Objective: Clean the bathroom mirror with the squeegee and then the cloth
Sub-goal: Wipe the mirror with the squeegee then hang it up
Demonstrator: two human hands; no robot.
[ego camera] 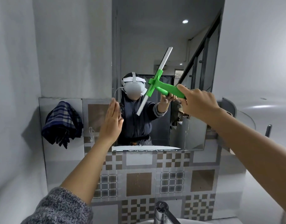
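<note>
The mirror (155, 46) hangs on the wall ahead and reflects a person with a headset. My right hand (197, 102) grips the green handle of the squeegee (156, 81), whose white blade lies tilted against the glass, top end up right, bottom end down left. My left hand (111, 122) is flat with fingers together, pressed upright at the mirror's left edge. A dark blue checked cloth (62, 123) hangs on the tiled wall to the left of the mirror.
A chrome tap (163, 212) rises at the bottom over a white basin rim. Patterned brown and grey tiles (139, 183) cover the wall below the mirror. A curved glass shelf (242, 118) juts out at the right. A clear hook is stuck beside my left hand.
</note>
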